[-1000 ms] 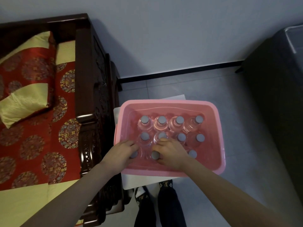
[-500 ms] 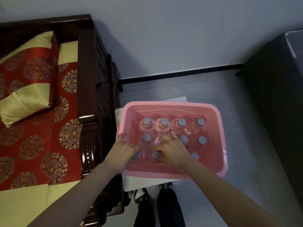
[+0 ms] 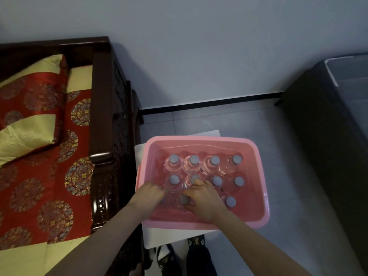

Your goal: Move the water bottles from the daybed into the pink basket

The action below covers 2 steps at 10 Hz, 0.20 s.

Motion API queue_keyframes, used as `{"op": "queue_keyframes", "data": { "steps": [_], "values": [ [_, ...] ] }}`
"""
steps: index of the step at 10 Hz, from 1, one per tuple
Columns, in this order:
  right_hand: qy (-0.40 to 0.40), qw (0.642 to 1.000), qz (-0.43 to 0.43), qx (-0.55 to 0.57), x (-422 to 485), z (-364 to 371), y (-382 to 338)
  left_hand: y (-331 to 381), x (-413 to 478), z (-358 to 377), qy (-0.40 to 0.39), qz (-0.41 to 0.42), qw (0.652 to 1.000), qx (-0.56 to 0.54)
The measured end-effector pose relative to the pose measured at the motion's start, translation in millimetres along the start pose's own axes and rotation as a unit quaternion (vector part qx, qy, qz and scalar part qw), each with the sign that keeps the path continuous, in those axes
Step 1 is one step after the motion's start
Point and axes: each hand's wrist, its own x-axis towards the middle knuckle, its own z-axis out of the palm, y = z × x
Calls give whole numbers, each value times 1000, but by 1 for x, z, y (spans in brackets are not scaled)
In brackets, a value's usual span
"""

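Basket: on a flat sheet on the floor, just right of the daybed. Water bottles: upright inside the basket, in rows, four along the far wall. Left hand and right hand: in the basket's near left part, among the bottles. Cushion: on the daybed, far left. Cabinet: right of the basket, well apart.

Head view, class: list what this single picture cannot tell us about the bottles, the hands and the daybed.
- Front-row bottles: the left hand and right hand cover them, so neither the exact count nor any grip is readable.
- Bottle bodies: only caps show clearly from above; fill level is unclear.
- Daybed: cut off by the left edge, so leftover bottles there cannot be ruled out.
- What supports the pink basket: mostly hidden beneath it.
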Motion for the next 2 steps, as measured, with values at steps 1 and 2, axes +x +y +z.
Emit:
{"op": "queue_keyframes", "data": {
  "steps": [1,2],
  "values": [
    [-2,1000,19,18,-2,-5,-3,-2,5,2,-21,-25,999,-10],
    [-2,998,45,38,-13,-17,-4,6,4,2,-34,-39,998,-28]
  ]
}}
